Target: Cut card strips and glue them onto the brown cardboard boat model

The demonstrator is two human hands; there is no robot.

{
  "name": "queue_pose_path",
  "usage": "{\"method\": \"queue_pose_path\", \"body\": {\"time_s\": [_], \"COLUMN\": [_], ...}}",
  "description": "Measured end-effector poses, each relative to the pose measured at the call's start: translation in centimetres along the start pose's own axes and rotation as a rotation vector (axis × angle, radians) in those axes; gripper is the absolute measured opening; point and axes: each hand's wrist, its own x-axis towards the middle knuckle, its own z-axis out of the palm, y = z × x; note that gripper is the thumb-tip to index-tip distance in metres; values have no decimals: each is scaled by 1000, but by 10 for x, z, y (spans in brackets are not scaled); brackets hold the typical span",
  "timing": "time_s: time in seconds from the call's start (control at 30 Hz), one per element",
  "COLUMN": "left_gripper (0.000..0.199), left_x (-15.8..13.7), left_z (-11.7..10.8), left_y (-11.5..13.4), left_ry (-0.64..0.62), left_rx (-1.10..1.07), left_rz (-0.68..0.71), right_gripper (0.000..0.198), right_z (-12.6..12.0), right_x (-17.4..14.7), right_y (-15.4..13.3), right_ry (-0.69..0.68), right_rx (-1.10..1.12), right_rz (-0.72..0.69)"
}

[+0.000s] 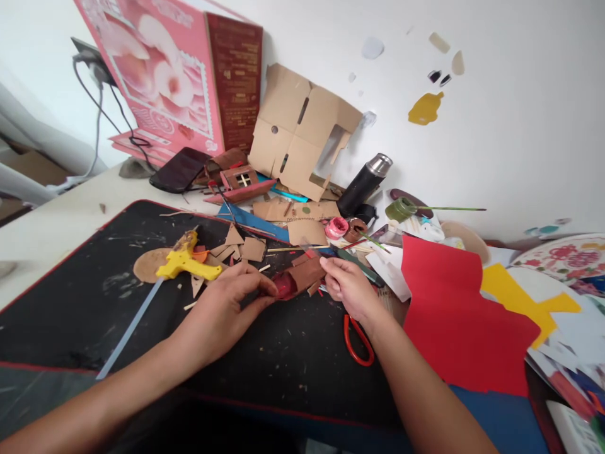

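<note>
A small cardboard model [305, 272], painted brown with a dark red rounded end, is between my hands just above the black mat. My left hand [231, 293] pinches its red end between thumb and fingers. At the model's far right end my right hand [347, 284] is closed, thumb against the forefinger. A thin, blurred, see-through strip [312, 247] sticks out by the right fingertips; I cannot tell what it is. Red-handled scissors [359, 342] lie below the right hand, their blades partly hidden. Brown cardboard scraps [253, 249] lie beyond the left hand.
A yellow hot glue gun [189, 261] with a long glue stick rests at left on the black mat [118, 284]. Behind stand a painted model boat [241, 183], paint jars [336, 227] and a black flask [363, 186]. Red paper [454, 315] lies at right.
</note>
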Motion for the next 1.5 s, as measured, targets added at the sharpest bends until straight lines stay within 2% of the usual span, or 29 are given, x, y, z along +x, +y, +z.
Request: {"method": "queue_pose_path", "body": {"time_s": [0.27, 0.47, 0.73, 1.07, 1.5], "left_gripper": [19, 16, 13, 19, 20], "left_x": [7, 16, 14, 16, 25], "left_z": [6, 10, 19, 21, 21], "left_y": [-6, -10, -8, -7, -6], "left_ry": [-21, -53, -80, -123, -195], "left_rx": [171, 250, 225, 359, 429], "left_rz": [184, 259, 162, 224, 190], "right_gripper": [61, 60, 56, 55, 52], "right_z": [-1, 0, 1, 0, -1], "right_x": [-2, -3, -7, -5, -6], "right_y": [8, 8, 8, 12, 14], "right_ry": [21, 21, 25, 4, -14], "right_rx": [40, 39, 21, 17, 32], "right_rz": [6, 0, -6, -25, -41]}}
